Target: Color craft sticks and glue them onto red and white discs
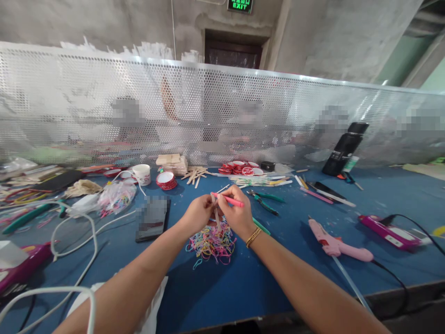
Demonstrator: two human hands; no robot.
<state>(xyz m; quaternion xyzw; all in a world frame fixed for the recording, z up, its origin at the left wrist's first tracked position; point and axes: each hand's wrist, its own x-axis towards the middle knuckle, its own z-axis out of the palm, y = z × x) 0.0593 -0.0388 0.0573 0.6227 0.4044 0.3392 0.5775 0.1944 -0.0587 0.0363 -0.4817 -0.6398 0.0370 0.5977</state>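
My left hand (199, 214) is closed around a flat pale stick (217, 216), which looks like a craft stick and points downward. In my right hand (240, 217) is a pink pen (233, 201), gripped as for writing, its tip end against the upper part of the stick. Both hands meet above a loose pile of small coloured loops (212, 243) on the blue table. A phone (153, 218) lies left of my left hand. Green-handled pliers (266, 200) rest to the right of my right hand.
A pink glue gun (339, 243) with a cord lies at right, near a magenta power strip (389, 233). Behind are craft sticks (196, 175), red-edged rolls (166, 181), a paper cup (141, 174) and a black bottle (344, 149). White cable (92, 222) loops at left. A perforated metal screen (222, 111) stands behind.
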